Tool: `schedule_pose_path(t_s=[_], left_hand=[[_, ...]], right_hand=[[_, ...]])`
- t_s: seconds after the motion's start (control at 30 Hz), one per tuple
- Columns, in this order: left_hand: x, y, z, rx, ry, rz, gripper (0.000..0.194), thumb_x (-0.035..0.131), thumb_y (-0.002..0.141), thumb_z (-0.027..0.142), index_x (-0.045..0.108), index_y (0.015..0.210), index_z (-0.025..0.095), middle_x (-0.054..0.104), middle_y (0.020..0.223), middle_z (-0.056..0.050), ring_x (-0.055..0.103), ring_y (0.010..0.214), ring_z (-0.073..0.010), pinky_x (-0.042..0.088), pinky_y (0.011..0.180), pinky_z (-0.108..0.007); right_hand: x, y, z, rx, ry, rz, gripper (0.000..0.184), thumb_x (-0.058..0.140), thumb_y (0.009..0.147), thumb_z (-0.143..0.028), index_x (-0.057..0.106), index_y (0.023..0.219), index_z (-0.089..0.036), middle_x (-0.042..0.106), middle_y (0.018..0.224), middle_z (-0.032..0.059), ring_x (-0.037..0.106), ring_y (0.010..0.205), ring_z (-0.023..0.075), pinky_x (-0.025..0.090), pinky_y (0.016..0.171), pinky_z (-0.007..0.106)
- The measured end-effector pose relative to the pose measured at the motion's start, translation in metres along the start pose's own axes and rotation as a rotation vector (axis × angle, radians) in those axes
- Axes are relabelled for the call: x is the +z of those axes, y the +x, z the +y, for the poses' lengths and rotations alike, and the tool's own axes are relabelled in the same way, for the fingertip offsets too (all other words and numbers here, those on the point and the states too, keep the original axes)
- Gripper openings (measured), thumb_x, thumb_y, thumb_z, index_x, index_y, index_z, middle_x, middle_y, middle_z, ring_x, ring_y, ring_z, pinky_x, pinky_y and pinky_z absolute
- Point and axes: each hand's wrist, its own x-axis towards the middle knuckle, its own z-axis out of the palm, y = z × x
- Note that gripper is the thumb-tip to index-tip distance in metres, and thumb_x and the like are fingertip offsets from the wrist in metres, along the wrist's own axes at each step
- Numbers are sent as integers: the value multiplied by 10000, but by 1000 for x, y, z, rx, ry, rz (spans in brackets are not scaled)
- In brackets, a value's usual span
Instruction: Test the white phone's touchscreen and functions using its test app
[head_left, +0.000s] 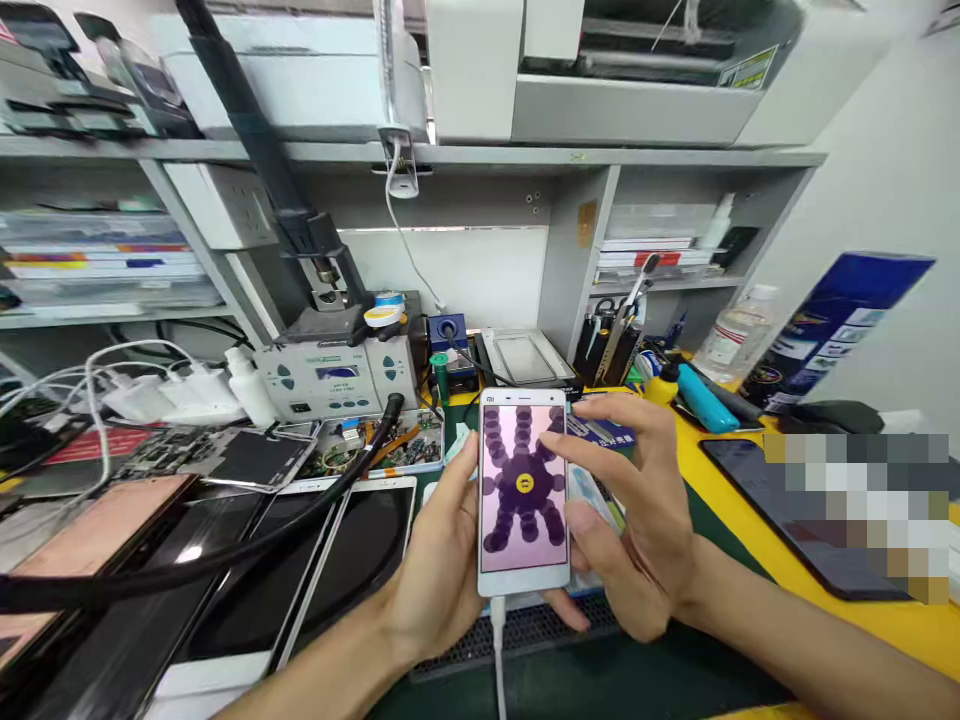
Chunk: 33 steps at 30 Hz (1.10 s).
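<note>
I have the left hand [439, 565] holding the phone [525, 500], right hand [637, 510] loosely open — a tugged cable [499, 645] could jerk it.

Mi logo [490, 401] at upper left of white phone [524, 500]; lettering on bottle label [726, 340], blue package [836, 325] illegible.

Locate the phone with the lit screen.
In the head view, the white phone sits just right of centre, in the left hand, with the right hand over its right edge.
</note>
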Motion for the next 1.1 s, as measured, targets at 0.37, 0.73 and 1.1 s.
schedule_pose_path(t_s=[0.37,0.73,1.1], left_hand=[[0,0,1,6,-8,-28,634,440,903,617,528,1352,178,737,1061,-125,712,893,-298,557,786,-429],[-1,1,1,1,-26,-56,634,421,909,615,561,1327,161,740,1049,-131,711,902,-303,556,788,-428],[-1,0,-1,35,-28,-64,606,414,930,587,540,1355,174,742,1041,-126,714,896,-289,562,777,-413]], right_hand=[[-2,-2,-1,6,41,-15,440,518,739,-191,590,1161,-88,440,1261,172,453,1204,330,395,985,562],[-3,-4,-2,-3,50,5,464,518,732,-179,572,1177,-57,438,1267,190,470,1183,326,405,964,547],[-2,1,-3,-5,18,8,443,501,753,-188,624,1170,-107,436,1296,164,452,1224,337,373,1007,575]])
